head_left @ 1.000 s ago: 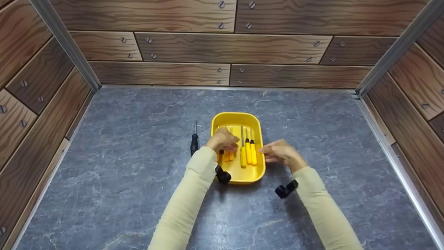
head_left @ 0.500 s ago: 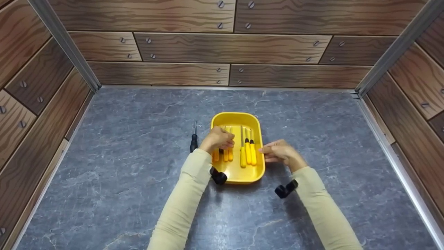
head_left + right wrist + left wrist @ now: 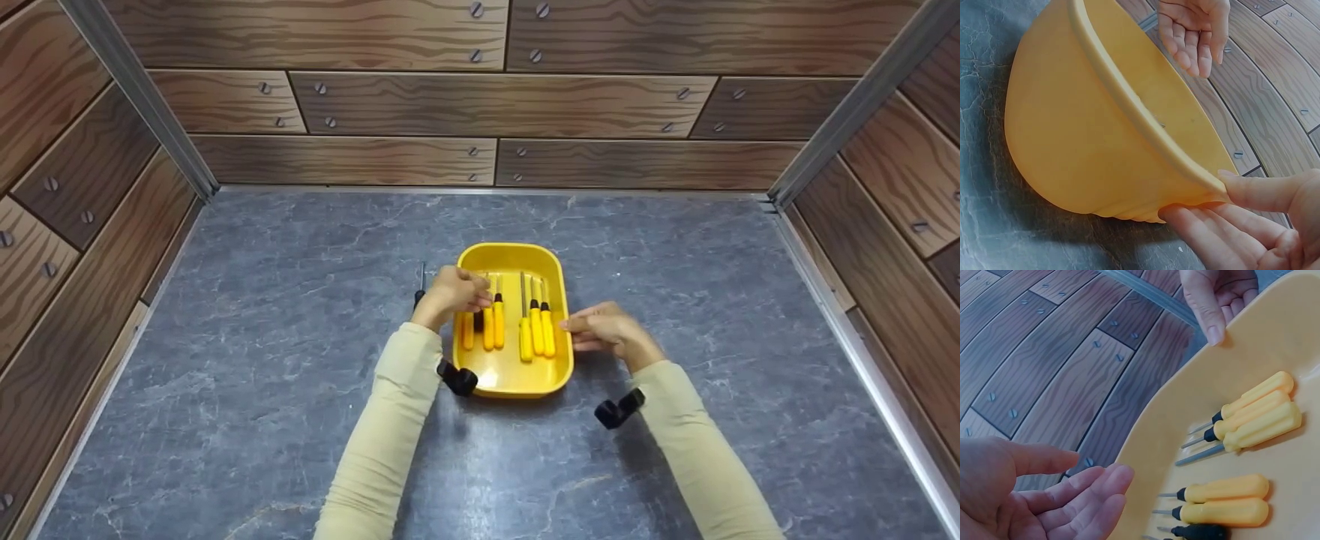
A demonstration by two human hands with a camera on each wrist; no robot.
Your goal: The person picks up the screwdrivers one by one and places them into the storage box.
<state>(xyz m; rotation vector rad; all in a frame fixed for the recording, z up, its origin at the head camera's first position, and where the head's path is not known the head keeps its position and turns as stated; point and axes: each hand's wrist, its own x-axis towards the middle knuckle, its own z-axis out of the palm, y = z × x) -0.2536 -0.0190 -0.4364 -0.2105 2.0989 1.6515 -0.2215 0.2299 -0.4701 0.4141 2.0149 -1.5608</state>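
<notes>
A yellow tray holds two groups of screwdrivers lying lengthwise. The right group is three yellow-handled screwdrivers. On the left lie more yellow-handled screwdrivers and a black-handled screwdriver, partly covered by the left hand in the head view. That left hand hovers over the tray's left side, fingers loosely extended and nothing in them, as the left wrist view shows. At the opposite wall, the right hand pinches the tray's rim, thumb on top and fingers against the outside.
Left of the tray, a black screwdriver lies on the grey marbled tabletop, its handle mostly hidden by the left hand. Wood-patterned walls with metal edging enclose the back and both sides.
The left hand has drawn leftward from inside the tray toward its left rim, uncovering more of the left screwdrivers. The right hand and tray stay put.
</notes>
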